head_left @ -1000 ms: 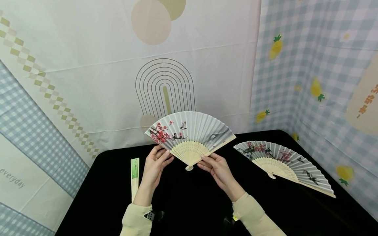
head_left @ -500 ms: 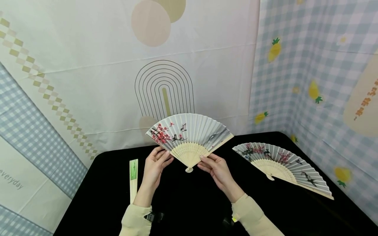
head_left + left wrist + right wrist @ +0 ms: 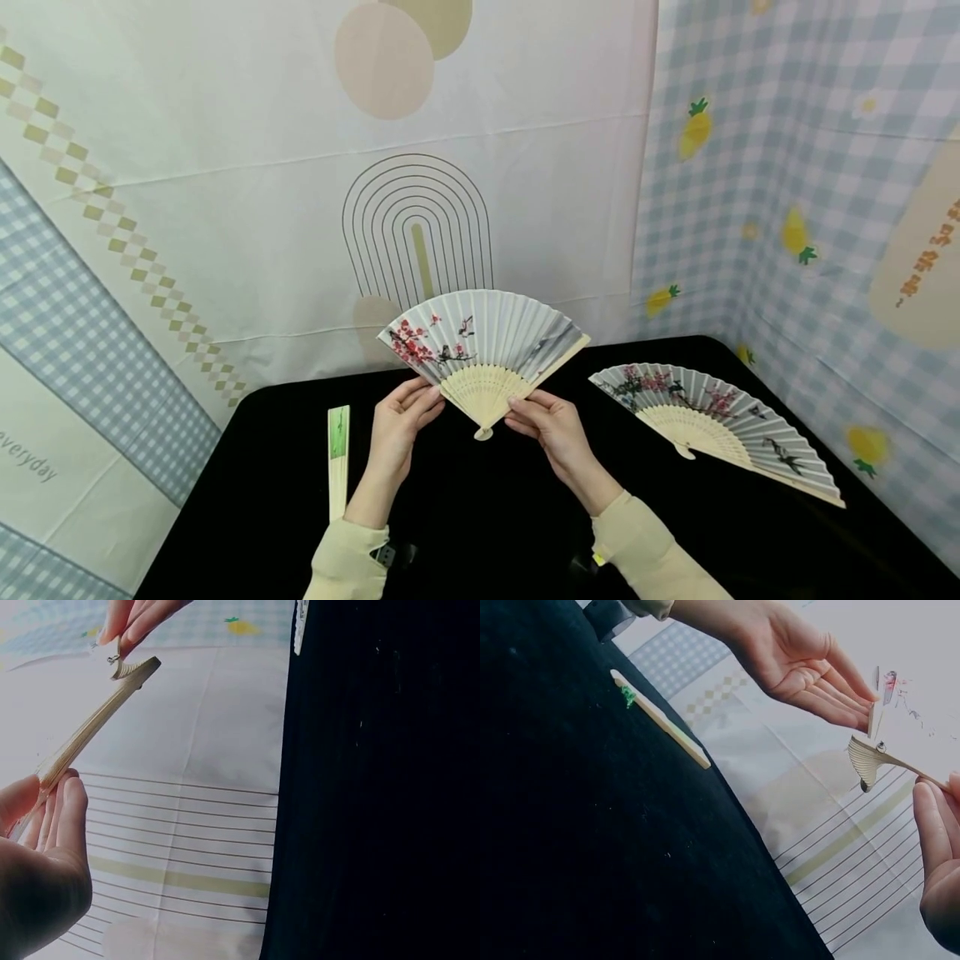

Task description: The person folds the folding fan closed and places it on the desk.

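A spread folding fan (image 3: pixel 486 392) with pale ribs, red blossoms and small birds is held up over the black table, its pivot end pointing down. My left hand (image 3: pixel 401 429) pinches the outer rib on its left side between thumb and fingers. On the opposite side my right hand (image 3: pixel 553 433) pinches the other outer rib. The left wrist view catches the fan's ribs (image 3: pixel 94 724) edge-on, with the left hand (image 3: pixel 45 862) gripping them. From the right wrist, the fanned pivot end (image 3: pixel 866 761) shows between both hands.
To the right, a second spread fan (image 3: pixel 697 429) with pink blossoms lies on the black table (image 3: pixel 480 533). A folded fan with a green section (image 3: pixel 339 450) lies left, close to my left forearm. A printed cloth wall (image 3: pixel 247 250) stands behind the table.
The held fan's left edge has swung slightly inward along with my left hand, so its spread is a little narrower. My right hand stays nearly in place, and the view has shifted slightly.
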Available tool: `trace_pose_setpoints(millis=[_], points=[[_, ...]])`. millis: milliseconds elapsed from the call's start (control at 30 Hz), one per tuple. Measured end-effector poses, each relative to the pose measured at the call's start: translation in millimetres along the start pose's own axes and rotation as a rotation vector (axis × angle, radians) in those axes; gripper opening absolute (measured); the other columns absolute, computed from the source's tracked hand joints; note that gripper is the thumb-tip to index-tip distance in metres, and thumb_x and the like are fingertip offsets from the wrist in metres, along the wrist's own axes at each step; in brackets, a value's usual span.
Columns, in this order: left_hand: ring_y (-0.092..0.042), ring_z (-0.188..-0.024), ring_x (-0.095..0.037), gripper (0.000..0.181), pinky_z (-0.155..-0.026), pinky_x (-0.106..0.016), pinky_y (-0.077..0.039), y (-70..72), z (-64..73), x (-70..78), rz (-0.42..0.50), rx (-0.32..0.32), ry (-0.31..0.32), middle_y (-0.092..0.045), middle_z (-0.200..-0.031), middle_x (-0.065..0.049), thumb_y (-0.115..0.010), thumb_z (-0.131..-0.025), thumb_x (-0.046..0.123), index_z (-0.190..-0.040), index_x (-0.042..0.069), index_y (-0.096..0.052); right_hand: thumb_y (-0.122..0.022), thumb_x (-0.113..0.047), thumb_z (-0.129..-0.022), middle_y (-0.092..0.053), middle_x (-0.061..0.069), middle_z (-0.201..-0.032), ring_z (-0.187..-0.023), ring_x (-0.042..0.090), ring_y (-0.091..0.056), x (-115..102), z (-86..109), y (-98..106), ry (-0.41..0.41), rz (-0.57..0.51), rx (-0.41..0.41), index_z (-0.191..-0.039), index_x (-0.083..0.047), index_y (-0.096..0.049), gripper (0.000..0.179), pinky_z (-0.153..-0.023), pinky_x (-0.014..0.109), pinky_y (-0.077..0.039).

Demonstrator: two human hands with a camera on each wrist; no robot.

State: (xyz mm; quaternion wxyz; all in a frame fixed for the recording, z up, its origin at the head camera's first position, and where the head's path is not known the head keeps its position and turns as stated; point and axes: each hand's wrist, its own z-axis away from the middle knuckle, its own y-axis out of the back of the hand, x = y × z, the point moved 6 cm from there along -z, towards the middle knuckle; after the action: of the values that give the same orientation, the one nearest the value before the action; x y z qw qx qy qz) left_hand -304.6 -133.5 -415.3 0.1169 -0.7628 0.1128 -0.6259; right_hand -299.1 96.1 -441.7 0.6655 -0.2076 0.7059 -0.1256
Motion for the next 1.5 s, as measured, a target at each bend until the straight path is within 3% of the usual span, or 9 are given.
trace_pose_setpoints(millis=[400,600,833,1100,1500], points=[[-0.072,-0.097,-0.021,0.032,-0.092,-0.043,-0.058,-2.1,1.0,-0.1,-0.020,-0.010,-0.009,-0.072,-0.107,-0.014,-0.068,-0.095,-0.001,-0.124,-0.011,-0.062,-0.066,0.001,-0.096,-0.076,0.007,-0.090,-0.084,0.018,-0.075,0.7,0.6,-1.2,-0.013,0.021,-0.021,-0.101,-0.005,-0.075,0.012,-0.084,0.035,-0.061],[-0.072,-0.096,-0.021,0.030,-0.094,-0.049,-0.055,-3.1,1.7,0.6,-0.019,-0.016,-0.007,-0.073,-0.104,-0.013,-0.067,-0.095,-0.003,-0.122,-0.013,-0.061,-0.067,-0.001,-0.096,-0.076,0.007,-0.089,-0.082,0.016,-0.074,0.2,1.2,-2.9,-0.016,0.015,-0.038,-0.096,-0.007,-0.075,0.010,-0.084,0.034,-0.061],[-0.072,-0.093,-0.020,0.030,-0.089,-0.039,-0.059,-4.8,3.8,1.8,-0.042,-0.021,-0.003,-0.073,-0.102,-0.012,-0.066,-0.095,-0.002,-0.123,-0.013,-0.061,-0.066,0.001,-0.096,-0.075,0.006,-0.087,-0.079,0.015,-0.074,0.1,2.3,-4.5,0.003,0.022,-0.057,-0.092,-0.008,-0.075,0.014,-0.082,0.033,-0.061],[-0.073,-0.089,-0.019,0.031,-0.093,-0.050,-0.055,-7.8,3.5,-1.0,-0.054,-0.038,0.014,-0.072,-0.102,-0.014,-0.067,-0.095,-0.003,-0.123,-0.013,-0.061,-0.065,0.003,-0.096,-0.075,0.005,-0.084,-0.074,0.014,-0.073,2.2,3.3,-5.0,0.005,0.028,-0.042,-0.095,-0.010,-0.076,0.017,-0.077,0.031,-0.062],[-0.073,-0.088,-0.018,0.032,-0.086,-0.039,-0.060,-11.0,2.8,-3.1,-0.060,-0.062,0.016,-0.071,-0.104,-0.015,-0.066,-0.094,-0.005,-0.123,-0.015,-0.060,-0.066,0.003,-0.095,-0.075,0.004,-0.082,-0.072,0.014,-0.072,2.2,4.0,-4.4,0.002,0.046,-0.042,-0.093,-0.010,-0.075,0.016,-0.075,0.030,-0.062]])
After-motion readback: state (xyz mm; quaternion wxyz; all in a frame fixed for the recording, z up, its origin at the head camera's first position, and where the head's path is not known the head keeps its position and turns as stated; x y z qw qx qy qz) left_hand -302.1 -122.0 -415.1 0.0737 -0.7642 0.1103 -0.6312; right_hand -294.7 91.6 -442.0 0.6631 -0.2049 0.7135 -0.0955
